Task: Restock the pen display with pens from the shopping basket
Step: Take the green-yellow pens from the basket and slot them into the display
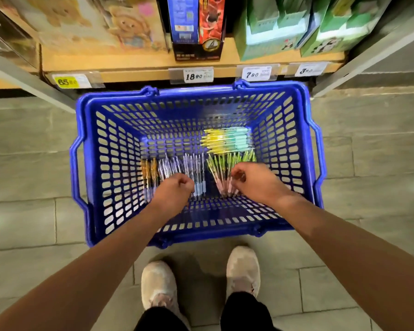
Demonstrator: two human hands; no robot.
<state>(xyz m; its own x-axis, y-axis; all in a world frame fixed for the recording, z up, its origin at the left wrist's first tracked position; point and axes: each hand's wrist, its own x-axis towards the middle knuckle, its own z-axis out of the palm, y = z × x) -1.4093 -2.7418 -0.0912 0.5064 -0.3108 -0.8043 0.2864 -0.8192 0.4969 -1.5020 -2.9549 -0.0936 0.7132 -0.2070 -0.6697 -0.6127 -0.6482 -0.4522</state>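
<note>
While pens (pixel 196 170) lie under both hands' fingers (pixel 237 175)

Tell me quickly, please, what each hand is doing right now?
Left hand: fingers curled over the clear pens in the basket; a grip cannot be told.
Right hand: fingers curled over the green pens; a grip cannot be told.

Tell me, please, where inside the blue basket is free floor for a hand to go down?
Inside the blue plastic shopping basket, the far-left floor is bare, bordered by the yellow-and-teal pens and the clear pens. The near half is crowded: left hand at the clear pens, right hand at the green-and-pink pens.
</note>
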